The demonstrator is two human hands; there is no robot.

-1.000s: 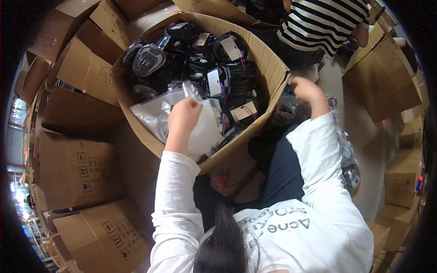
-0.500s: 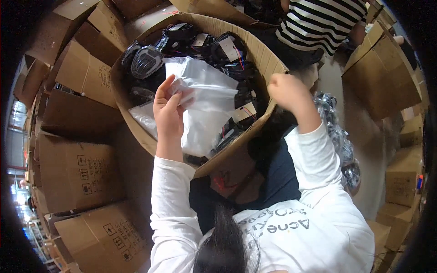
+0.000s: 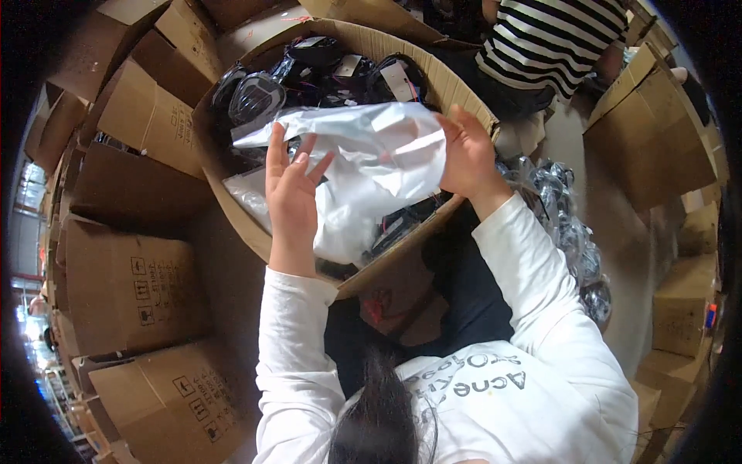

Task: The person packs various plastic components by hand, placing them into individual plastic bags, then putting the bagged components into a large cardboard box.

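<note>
A translucent white plastic bag (image 3: pixel 371 139) is spread between my two hands, above the contents of a large open cardboard box (image 3: pixel 481 116). My left hand (image 3: pixel 294 185) is at its left part, fingers partly spread and the bag's edge caught at the fingertips. My right hand (image 3: pixel 468 158) grips the bag's right edge, and some of its fingers are hidden behind the film. Below, more white plastic film (image 3: pixel 344 236) lies over the box's near side. Inside the box are several black cabled parts, among them a wrapped coil (image 3: pixel 256 98) and a part with a pale tag (image 3: pixel 398 81).
Cardboard boxes stand along the left, including a printed one (image 3: pixel 131 286). To the right of my box, plastic-wrapped black parts (image 3: pixel 553 193) lie in a row on the floor. A person in a striped top (image 3: pixel 549 42) sits beyond it, near another brown carton (image 3: pixel 657 127).
My right hand has moved left from the box's rim and taken hold of the bag. The bag has been lifted and spread wider to the right. My left hand has barely moved.
</note>
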